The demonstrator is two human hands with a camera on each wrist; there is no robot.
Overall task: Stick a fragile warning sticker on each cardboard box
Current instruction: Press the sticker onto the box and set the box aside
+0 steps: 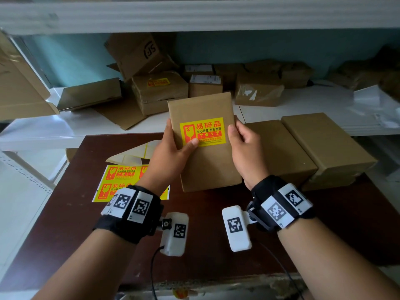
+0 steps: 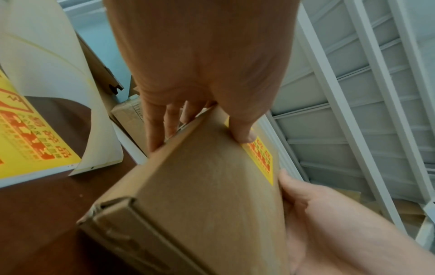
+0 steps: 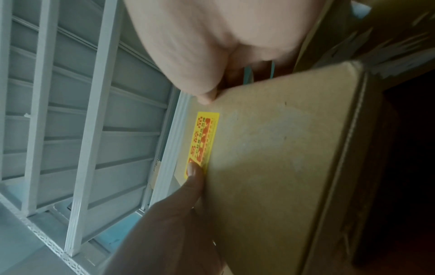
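Note:
I hold a flat brown cardboard box (image 1: 207,156) tilted up above the dark table, its top face toward me. A yellow fragile sticker (image 1: 203,132) sits on that face. My left hand (image 1: 173,146) grips the box's left edge, thumb pressing on the sticker's lower left corner and fingers behind the box. My right hand (image 1: 242,141) grips the right edge, thumb at the sticker's right end. In the left wrist view the box (image 2: 200,195) fills the middle with the sticker (image 2: 261,158) at its far side. The right wrist view shows the sticker (image 3: 203,145) under the left thumb.
A sheet of yellow fragile stickers (image 1: 121,180) lies on the dark table (image 1: 65,234) at the left, with bare backing paper (image 1: 132,155) behind it. Two plain brown boxes (image 1: 279,148) (image 1: 326,144) stand to the right. The white shelf (image 1: 281,113) beyond holds several cardboard boxes, one (image 1: 159,89) bearing a sticker.

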